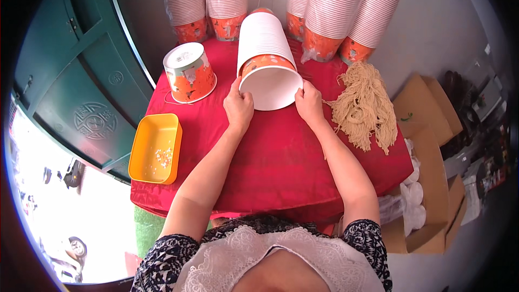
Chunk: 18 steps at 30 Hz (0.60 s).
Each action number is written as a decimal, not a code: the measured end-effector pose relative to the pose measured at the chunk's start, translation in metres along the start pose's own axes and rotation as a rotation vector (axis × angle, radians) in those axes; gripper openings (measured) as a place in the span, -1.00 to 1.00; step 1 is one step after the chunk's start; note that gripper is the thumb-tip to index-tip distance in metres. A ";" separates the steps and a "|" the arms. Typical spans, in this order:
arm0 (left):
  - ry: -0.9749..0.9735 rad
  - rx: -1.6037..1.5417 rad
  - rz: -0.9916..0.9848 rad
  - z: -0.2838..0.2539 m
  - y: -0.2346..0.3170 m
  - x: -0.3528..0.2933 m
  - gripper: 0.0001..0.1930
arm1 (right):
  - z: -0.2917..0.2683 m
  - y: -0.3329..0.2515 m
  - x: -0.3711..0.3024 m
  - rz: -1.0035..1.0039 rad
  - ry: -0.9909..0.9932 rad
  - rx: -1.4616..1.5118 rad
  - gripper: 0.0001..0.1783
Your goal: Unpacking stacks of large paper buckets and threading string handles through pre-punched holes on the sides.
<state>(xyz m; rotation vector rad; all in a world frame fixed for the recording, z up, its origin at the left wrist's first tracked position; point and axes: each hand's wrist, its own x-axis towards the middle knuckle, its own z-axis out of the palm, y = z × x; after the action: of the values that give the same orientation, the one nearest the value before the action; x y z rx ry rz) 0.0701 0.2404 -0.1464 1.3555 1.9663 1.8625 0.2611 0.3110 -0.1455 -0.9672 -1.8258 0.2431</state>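
A stack of nested paper buckets (263, 35) lies on its side in the middle of the red-covered table (265, 168), its open end toward me. The nearest paper bucket (272, 93) juts partly out of the stack, showing a band of orange print behind its white rim. My left hand (238, 107) is closed on the left side of that rim. Opposite it, my right hand (310, 102) grips the right side, thumb on top. Left of the stack, a single orange-printed bucket (189, 74) stands upside down, a thin string by its rim.
Several tall wrapped bucket stacks (331, 14) stand along the back wall. A bundle of beige strings (365, 111) lies at the table's right side. A yellow tub (141, 149) with small white bits sits at the left edge. Cardboard boxes (432, 184) are at right, a green door (92, 76) at left.
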 end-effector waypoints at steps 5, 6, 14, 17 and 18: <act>-0.007 -0.077 0.011 -0.026 0.015 -0.006 -0.49 | -0.020 -0.033 -0.006 0.231 -0.214 0.077 -0.70; -0.012 -0.143 0.017 -0.032 0.021 -0.007 -0.50 | -0.022 -0.034 -0.011 0.088 -0.063 0.055 -0.68; -0.066 -0.246 0.007 -0.084 0.072 0.002 -0.62 | -0.061 -0.100 -0.025 -0.527 0.152 -0.103 -0.62; -0.074 -0.258 -0.010 -0.090 0.074 0.003 -0.64 | -0.058 -0.105 -0.025 -0.541 0.167 -0.064 -0.65; -0.071 -0.258 -0.009 -0.093 0.074 0.004 -0.64 | -0.060 -0.106 -0.025 -0.571 0.124 -0.087 -0.68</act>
<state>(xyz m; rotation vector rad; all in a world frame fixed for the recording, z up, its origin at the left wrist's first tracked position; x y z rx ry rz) 0.0477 0.1625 -0.0592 1.3134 1.6285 1.9533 0.2624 0.2083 -0.0747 -0.4716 -1.9247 -0.2447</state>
